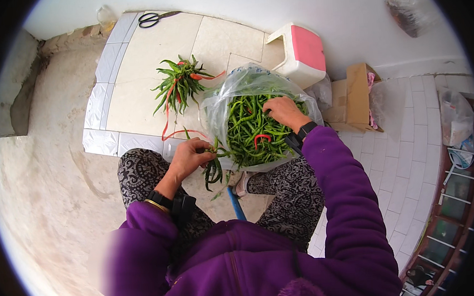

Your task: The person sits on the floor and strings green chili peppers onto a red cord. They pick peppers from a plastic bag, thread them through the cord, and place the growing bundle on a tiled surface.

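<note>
My left hand (pixel 190 155) is closed around a small bunch of green chili peppers (pixel 214 169), whose tips hang below the fingers. In front of me, a clear plastic bag (pixel 218 104) lies open, heaped with green chili peppers (pixel 246 125) and a few red ones. My right hand (pixel 285 111) reaches into its right side, fingers curled down at the peppers; whether they grip one is hidden. Left of the bag lies a bundle of chili peppers (pixel 181 80), bound with red plastic twine (pixel 167 111). The twine's loose length curves toward my left hand.
Black-handled scissors (pixel 152 19) lie at the far edge of the tiled platform (pixel 136 73). Behind the bag, a white stool with a pink seat (pixel 308 47) rests on its side. A cardboard box (pixel 355 97) sits to the right. A blue bar (pixel 236 204) shows between my legs.
</note>
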The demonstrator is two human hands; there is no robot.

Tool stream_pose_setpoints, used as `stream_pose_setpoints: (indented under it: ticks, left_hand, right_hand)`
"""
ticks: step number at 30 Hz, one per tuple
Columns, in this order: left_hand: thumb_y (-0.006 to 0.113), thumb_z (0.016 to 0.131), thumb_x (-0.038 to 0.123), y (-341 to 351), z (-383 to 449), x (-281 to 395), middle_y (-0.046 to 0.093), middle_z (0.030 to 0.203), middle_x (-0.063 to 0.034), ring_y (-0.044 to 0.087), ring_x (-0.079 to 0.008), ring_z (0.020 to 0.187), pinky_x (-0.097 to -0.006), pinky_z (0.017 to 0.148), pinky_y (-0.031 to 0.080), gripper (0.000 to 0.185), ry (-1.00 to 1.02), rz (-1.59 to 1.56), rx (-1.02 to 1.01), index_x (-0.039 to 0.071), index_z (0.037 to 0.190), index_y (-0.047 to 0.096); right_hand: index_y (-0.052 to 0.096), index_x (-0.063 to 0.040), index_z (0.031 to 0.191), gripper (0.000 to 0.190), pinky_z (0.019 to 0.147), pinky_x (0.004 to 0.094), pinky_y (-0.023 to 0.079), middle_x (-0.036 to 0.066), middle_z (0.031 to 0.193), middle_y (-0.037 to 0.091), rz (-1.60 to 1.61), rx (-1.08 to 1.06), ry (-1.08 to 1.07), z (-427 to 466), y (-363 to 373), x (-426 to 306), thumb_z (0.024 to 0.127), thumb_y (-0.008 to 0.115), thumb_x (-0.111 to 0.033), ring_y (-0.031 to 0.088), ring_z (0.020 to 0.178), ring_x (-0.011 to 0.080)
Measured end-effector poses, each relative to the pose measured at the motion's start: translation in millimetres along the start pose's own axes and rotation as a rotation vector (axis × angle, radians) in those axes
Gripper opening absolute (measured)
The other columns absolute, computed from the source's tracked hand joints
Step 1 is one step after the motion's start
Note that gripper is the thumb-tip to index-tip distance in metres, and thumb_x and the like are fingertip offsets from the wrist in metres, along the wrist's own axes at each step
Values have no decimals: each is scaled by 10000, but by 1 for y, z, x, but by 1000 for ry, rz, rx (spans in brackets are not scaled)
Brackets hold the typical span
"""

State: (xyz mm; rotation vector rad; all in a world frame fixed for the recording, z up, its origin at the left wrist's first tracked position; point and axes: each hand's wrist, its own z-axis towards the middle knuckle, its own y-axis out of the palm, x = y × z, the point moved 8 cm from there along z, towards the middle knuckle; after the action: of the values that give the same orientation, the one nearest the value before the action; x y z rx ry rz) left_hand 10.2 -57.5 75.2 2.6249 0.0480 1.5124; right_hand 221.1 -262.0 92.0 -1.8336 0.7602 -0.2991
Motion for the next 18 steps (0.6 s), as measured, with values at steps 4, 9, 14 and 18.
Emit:
stream_pose_setpoints:
  ticks: [4,9,14,18]
  left_hand:
    - [729,814,44,0,-1,-1,573,864,-11,586,-85,645,-237,563,477,145,6,-12,4,-42,922,685]
    - [731,815,44,-3,-3,-3,582,843,-7,587,-82,641,-234,555,469,146,1,-4,12,-44,920,681]
    - [730,816,40,-2,-3,-2,580,838,-9,580,-78,635,-225,544,460,144,-6,3,7,-48,918,679]
    - [730,813,39,-2,-1,-1,573,840,-12,577,-80,627,-227,542,463,147,-1,7,13,-55,912,676]
  right_hand:
    - [685,-131,886,192,783,435,482,58,931,661,54,60,120,-15,-18,22,781,565,-23,624,925,308]
    - [657,-100,899,224,796,427,484,73,1004,641,107,183,147,-45,-36,56,773,525,30,606,960,339]
    - [664,-57,1028,388,880,423,480,110,1161,629,41,208,67,-67,-40,66,741,476,125,573,1081,362]
    - [679,-81,1034,350,857,426,490,123,1106,644,45,376,50,-65,-47,47,768,505,66,599,1000,361]
